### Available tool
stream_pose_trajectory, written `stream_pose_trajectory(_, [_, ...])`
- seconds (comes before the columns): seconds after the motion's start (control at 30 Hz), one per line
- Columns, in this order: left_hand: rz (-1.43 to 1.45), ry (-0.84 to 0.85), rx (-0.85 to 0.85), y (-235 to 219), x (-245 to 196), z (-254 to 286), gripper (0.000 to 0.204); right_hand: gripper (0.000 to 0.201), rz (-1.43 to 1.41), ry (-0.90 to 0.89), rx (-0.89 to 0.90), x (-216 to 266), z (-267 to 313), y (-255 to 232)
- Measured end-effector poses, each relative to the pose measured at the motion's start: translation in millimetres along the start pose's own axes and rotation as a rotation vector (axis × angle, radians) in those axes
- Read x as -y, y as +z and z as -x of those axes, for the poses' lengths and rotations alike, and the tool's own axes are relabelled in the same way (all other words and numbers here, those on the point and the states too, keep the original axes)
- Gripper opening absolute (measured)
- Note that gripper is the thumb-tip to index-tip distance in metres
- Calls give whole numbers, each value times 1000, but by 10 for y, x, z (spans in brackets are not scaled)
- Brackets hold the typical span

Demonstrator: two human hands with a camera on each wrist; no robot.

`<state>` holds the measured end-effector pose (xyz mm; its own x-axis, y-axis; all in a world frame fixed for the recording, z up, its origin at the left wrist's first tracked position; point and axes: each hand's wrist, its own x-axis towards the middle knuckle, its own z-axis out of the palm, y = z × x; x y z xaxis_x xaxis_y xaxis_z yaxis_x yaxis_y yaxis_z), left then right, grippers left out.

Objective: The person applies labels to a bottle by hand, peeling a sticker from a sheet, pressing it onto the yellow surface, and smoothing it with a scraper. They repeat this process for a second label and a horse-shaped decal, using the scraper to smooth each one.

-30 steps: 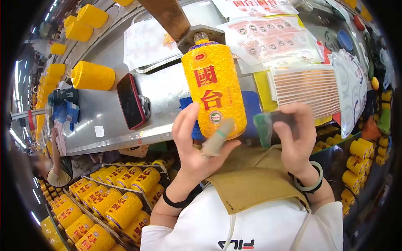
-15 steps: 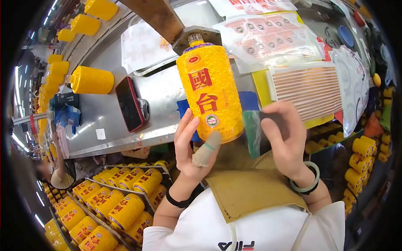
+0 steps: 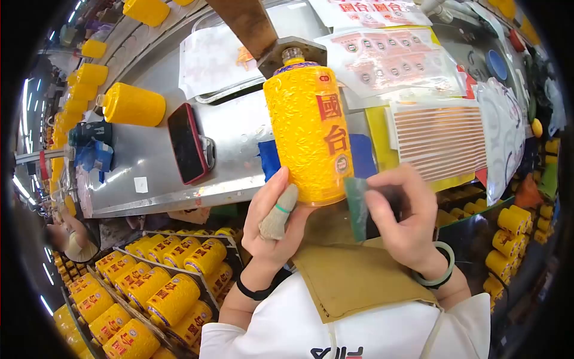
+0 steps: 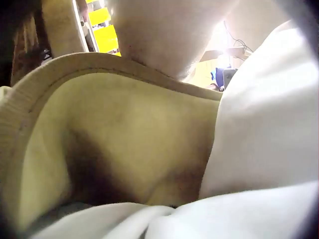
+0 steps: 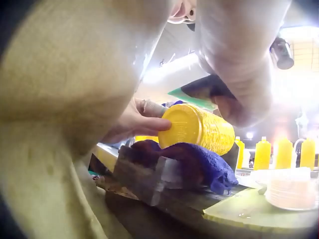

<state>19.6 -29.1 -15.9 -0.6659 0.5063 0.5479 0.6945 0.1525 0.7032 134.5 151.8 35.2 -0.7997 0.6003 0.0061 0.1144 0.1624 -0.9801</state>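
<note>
A yellow embossed bottle [image 3: 302, 137] with red characters and a small round seal leans on a blue cloth [image 3: 363, 155], its glass neck at a metal rest [image 3: 269, 60]. My left hand [image 3: 269, 248] holds its base from the lower left, with a pale finger cot [image 3: 277, 218] on one finger. From the right wrist view, a finger of that hand touches the flat bottom of the bottle [image 5: 217, 130]. Between thumb and fingers, my right hand [image 3: 409, 221] pinches a dark flat piece with a green edge [image 3: 357, 209], close beside the bottle's lower right. The left wrist view shows mostly apron and sleeve.
On the steel table lie a phone [image 3: 186, 143], another yellow bottle [image 3: 133, 105], a striped sheet [image 3: 441, 140] and printed label sheets [image 3: 388, 57]. Crates of yellow bottles [image 3: 173, 296] stand below left, more bottles [image 3: 513, 215] at right. Another person [image 3: 78, 239] is at far left.
The bottle has turned, carrying its red characters and seal to the right side. My right hand has brought the green-edged piece left, up to the bottle's lower edge.
</note>
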Motion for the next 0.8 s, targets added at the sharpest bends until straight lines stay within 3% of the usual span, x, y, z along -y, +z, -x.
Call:
stream_pose_trajectory(0.13, [-48, 61, -12, 38, -36, -33, 63, 13, 17, 3, 16, 48, 7, 57])
stream_pose_trajectory(0.2, [20, -32, -30, 39, -44, -2, 64, 13, 24, -28, 38, 73, 7, 122])
stream_pose_trajectory(0.3, [49, -19, -33, 33, -16, 21, 63, 13, 52, -70, 42, 114, 6, 153])
stream_pose_trajectory(0.47, [24, -21, -54, 81, 0, -8, 71, 13, 12, 93, -44, 53, 21, 86])
stream_pose_trajectory(0.57, [-11, -38, -45, 117, -28, -93, 73, 15, 32, -22, 3, 86, -6, 132])
stream_pose_trajectory(0.67, [-94, -12, -29, 106, -17, -147, 73, 25, 261, -242, 99, 233, -244, -37])
stream_pose_trajectory(0.8, [-94, -56, -33, 103, 19, -93, 73, 30, 308, -323, 161, 243, -482, -112])
